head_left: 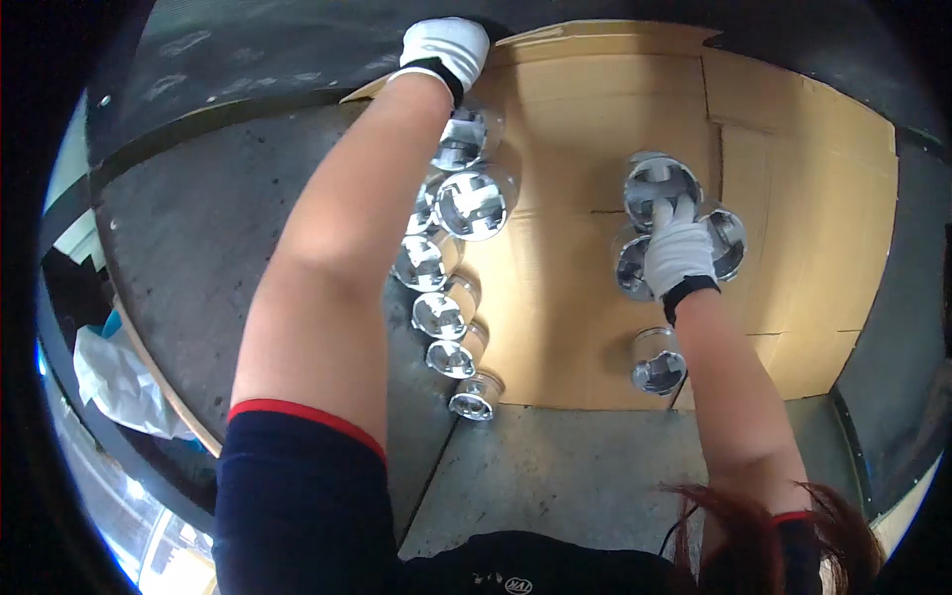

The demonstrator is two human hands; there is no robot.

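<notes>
My left hand point(446, 48), in a white glove, is stretched out to the far edge of the cardboard, by the dark wall. Only its back shows; the fingers are out of sight. Nearest to it is a shiny metal piston point(459, 141), partly behind my forearm. At the right, my gloved right hand point(682, 253) has its fingers inside the hollow of another piston point(650, 178), closed on its inner part. Beside that hand are a piston point(728, 243) on the right and one point(632, 268) on the left, both partly covered.
A row of several pistons, among them a large one point(471, 206) and a small one point(475, 397), runs along the cardboard's left edge. A lone piston point(658, 362) lies nearer me. Cardboard point(565, 297) covers part of the grey surface point(535, 476). A white plastic bag point(124, 387) hangs far left.
</notes>
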